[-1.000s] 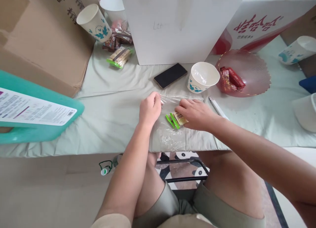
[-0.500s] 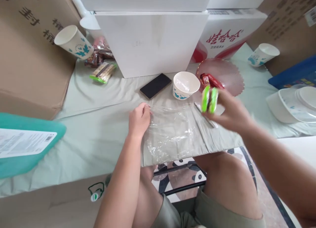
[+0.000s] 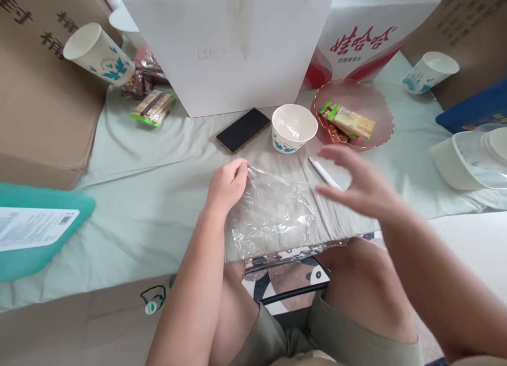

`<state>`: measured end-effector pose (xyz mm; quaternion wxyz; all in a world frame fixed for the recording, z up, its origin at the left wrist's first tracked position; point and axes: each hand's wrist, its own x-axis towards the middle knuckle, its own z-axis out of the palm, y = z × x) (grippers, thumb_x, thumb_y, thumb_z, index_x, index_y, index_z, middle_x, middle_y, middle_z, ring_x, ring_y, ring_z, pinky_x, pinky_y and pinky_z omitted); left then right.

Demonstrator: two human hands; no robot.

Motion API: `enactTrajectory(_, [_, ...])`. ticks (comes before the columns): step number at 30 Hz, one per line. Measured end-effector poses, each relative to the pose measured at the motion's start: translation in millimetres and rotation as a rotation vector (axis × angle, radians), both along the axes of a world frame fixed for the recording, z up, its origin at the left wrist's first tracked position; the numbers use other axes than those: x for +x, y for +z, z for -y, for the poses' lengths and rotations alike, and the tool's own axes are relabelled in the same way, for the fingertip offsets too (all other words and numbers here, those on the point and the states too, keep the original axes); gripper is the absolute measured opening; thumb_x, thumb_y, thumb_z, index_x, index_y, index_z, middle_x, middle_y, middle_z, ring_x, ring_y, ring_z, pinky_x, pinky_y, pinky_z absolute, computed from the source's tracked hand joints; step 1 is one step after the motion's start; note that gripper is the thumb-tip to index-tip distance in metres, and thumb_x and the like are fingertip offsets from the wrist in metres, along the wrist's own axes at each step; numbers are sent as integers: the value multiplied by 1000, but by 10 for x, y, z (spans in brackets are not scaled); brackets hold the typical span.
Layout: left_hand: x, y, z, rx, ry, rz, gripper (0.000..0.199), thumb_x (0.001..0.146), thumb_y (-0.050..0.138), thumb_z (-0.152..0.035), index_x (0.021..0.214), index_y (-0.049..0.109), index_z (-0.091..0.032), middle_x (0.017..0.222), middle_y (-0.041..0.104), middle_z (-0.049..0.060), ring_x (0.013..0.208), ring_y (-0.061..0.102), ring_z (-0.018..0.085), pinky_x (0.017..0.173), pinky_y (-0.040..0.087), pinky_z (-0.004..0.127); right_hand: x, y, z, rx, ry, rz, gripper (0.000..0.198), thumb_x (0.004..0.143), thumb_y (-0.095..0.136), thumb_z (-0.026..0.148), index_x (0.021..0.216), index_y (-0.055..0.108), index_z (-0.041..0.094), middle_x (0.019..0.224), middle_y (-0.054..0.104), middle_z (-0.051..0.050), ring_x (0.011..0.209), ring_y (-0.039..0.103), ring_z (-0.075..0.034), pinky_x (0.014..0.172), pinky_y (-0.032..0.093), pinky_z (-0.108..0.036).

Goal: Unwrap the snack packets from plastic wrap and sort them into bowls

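My left hand pinches the upper left corner of a clear plastic bag, which lies flat and crinkled over the table's front edge. My right hand hovers to the right of the bag, thumb and fingers apart, with nothing in it. Just left of its fingers a white pen lies on the cloth. Beyond that hand stands a pink scalloped glass plate. Wrapped snack bars with green ends rest on it, on top of red-wrapped snacks.
A paper bowl and a black phone sit behind the bag. More snack packets lie at the back left, near a tilted paper cup. White boxes wall off the back. At right are a paper cup and plastic containers.
The green-ended snack bars have gone from my right hand onto the pink plate, and that hand has opened. My left hand keeps its hold on the bag. The view has shifted slightly.
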<state>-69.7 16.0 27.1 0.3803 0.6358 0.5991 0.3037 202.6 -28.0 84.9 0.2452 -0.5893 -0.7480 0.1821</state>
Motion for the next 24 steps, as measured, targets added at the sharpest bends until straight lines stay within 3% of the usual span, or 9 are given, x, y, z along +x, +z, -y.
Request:
enactTrajectory(2, [-13,6,28,-8,-42,-9,26,92,46,-33,93,70,-22,72,72,0,59,62,16,62,45,28,-160,-199,209,-130,32,30,62,75,73,43,131,59,20,133,66,-13,118,65,-34,94,54,-48])
enactTrajectory(4, [-48,4,60,-10,-56,-30,22,89,54,-33,99,70,-22,74,71,0,62,63,16,64,46,28,-238,-388,242,-192,-51,16,34,79,65,34,111,68,21,113,75,-11,102,71,-30,84,56,-44])
enactTrajectory(6, [-106,-11,84,-4,-62,-32,29,82,63,-29,109,68,-23,80,73,0,67,64,15,68,48,28,-256,-509,189,-165,-179,-81,16,82,58,30,91,69,22,87,76,-6,82,72,-25,74,54,-39])
enactTrajectory(8, [-179,-36,90,-6,-68,-11,40,76,67,-23,116,66,-23,87,74,1,72,65,15,73,49,29,-241,-560,132,-98,-298,-226,11,81,60,29,85,67,22,73,72,-3,71,70,-21,69,52,-34])
enactTrajectory(12, [-290,-67,57,19,19,57,27,74,68,-21,101,70,-20,85,73,3,76,65,16,75,50,30,-195,-585,109,-10,-479,-478,11,79,63,29,87,66,22,70,70,1,64,69,-16,61,51,-28])
enactTrajectory(15, [-294,-26,47,61,37,223,15,74,69,-24,88,71,-18,83,71,4,74,65,15,69,51,28,-164,-611,110,6,-548,-537,12,81,63,31,87,66,22,65,66,3,52,61,-12,50,46,-24])
enactTrajectory(19, [-265,45,59,2,19,423,33,69,75,-24,101,69,-20,94,71,3,50,52,6,47,43,22,-109,-641,86,3,-596,-498,12,82,62,30,81,69,20,51,56,5,41,44,-8,43,33,-22])
enactTrajectory(21, [-274,39,45,-41,60,455,32,68,77,-28,98,70,-20,86,70,2,43,42,3,39,35,21,-85,-647,79,-13,-605,-509,16,83,61,32,77,69,19,47,50,6,41,40,-9,43,30,-23])
enactTrajectory(24, [-313,-3,4,-48,131,469,22,67,79,-34,78,69,-17,67,65,1,44,42,5,36,29,20,-77,-635,90,-18,-622,-538,23,86,59,37,74,69,20,43,44,7,39,36,-9,43,29,-24])
